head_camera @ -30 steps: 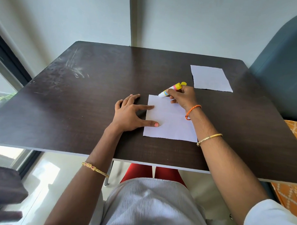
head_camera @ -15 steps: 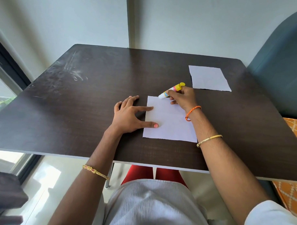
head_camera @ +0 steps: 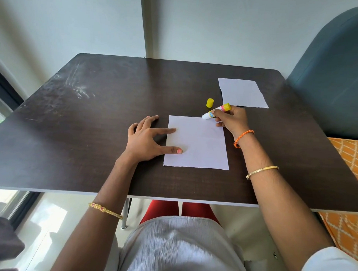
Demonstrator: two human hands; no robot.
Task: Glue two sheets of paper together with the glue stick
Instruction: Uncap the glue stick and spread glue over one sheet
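1. The dark wood-grain surface [head_camera: 93, 132] carries everything; pale scuff marks show near its far left corner.
2. The near sheet of paper [head_camera: 202, 148] lies flat in the middle, plain white, no writing.
3. The second sheet [head_camera: 243, 93], also blank, lies well apart at the far right.
4. The left hand [head_camera: 145, 140] rests spread wide, thumb and forefinger pressing the near sheet's left edge.
5. The right hand [head_camera: 231, 120] grips the glue stick [head_camera: 212, 113], tilted, its white tip on the sheet's far edge. Its label is yellow, pink and blue; the print is too small to read.
6. The yellow cap [head_camera: 210, 102] stands on the surface just beyond the stick.
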